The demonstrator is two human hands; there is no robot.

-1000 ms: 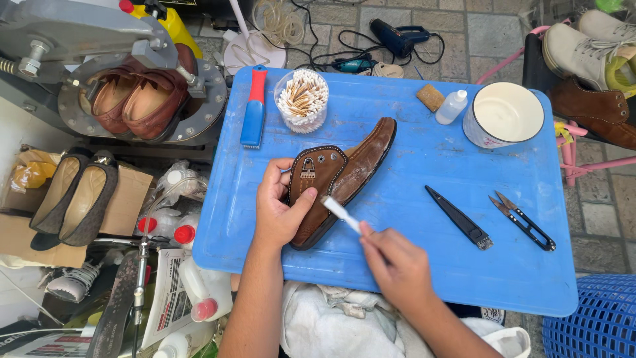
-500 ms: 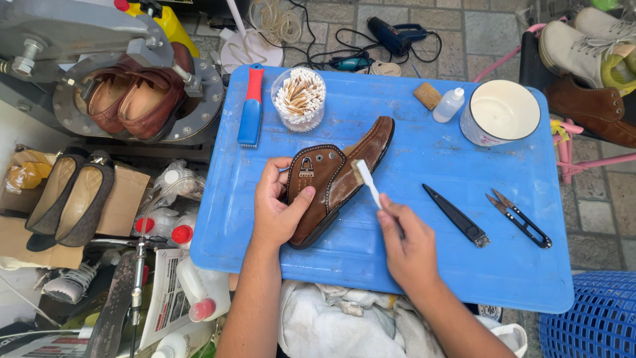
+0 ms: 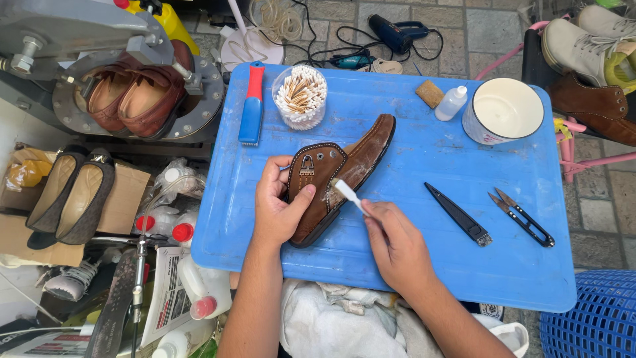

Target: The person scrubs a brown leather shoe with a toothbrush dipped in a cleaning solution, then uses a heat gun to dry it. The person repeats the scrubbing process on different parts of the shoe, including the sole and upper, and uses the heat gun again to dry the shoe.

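The brown shoe [image 3: 338, 174] lies on its side near the middle of the frame on the blue tabletop [image 3: 411, 265], toe pointing to the upper right, and the left hand [image 3: 278, 209] is closed around its heel end, thumb pressed on the upper beside the metal buckle. The right hand [image 3: 396, 244] grips a small white brush [image 3: 348, 193] whose head touches the side of the shoe, where a pale foamy patch shows. To do this well, the left hand should pin the shoe flat so it cannot roll, and the brush strokes should be short and light, kept on the leather and off the buckle and stitching. Room is open on the tabletop just right of the shoe and along the lower edge; further right lie a black tool [image 3: 458, 215] and small snips [image 3: 522, 217], well apart from the brushing hand. Toward the top of the frame stand a cup of cotton swabs [image 3: 300, 97], a red and blue brush [image 3: 252, 104], a small white bottle [image 3: 451, 103] and a white tub [image 3: 503, 110], so wide sweeps upward risk knocking them. The heel end sits close to the lower edge
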